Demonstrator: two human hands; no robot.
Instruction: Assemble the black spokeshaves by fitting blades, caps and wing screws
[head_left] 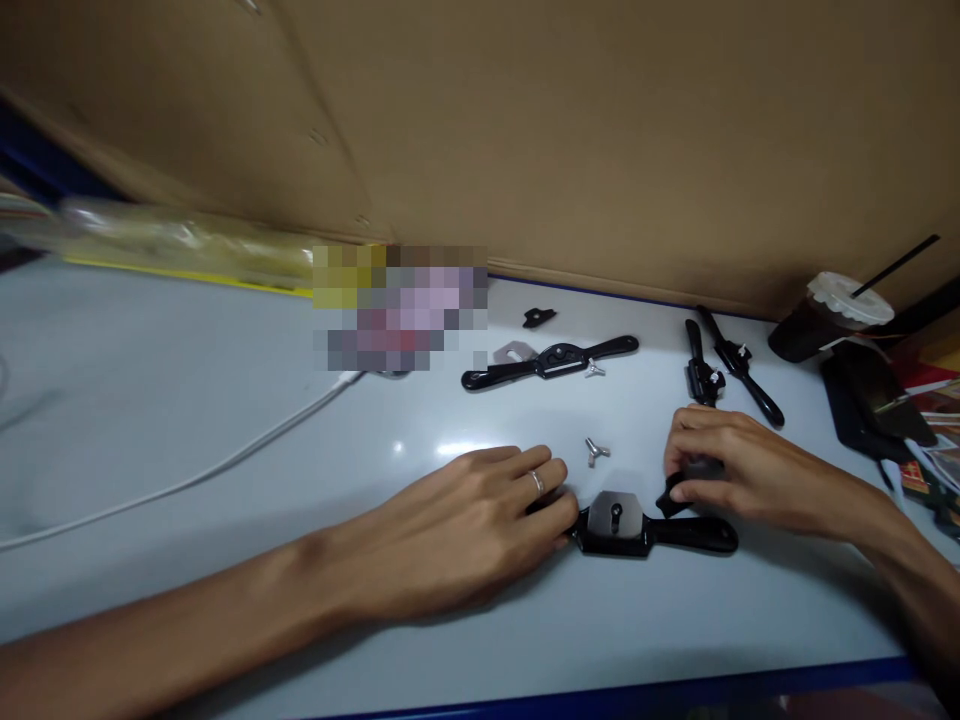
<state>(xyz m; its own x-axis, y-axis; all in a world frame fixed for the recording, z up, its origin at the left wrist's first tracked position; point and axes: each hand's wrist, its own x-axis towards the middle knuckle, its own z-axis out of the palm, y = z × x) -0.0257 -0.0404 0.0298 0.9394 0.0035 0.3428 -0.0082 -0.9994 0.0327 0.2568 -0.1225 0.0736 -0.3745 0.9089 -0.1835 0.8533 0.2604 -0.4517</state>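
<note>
Pinching a black plate (666,500), the right hand (739,470) is beside the black tool (694,535) toward the desk's (450,665) front edge; the left hand (480,520) grips its handle. Blade (602,515) on; plate, wing screw (594,453) off.

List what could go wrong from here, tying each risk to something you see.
The metal blade has no wing screw on it, so it might slide if the left hand jolts the black two-handled tool. The loose wing screw nearby could be brushed away. The lidded cup stands beyond the right hand; a knock might spill its dark drink.
</note>
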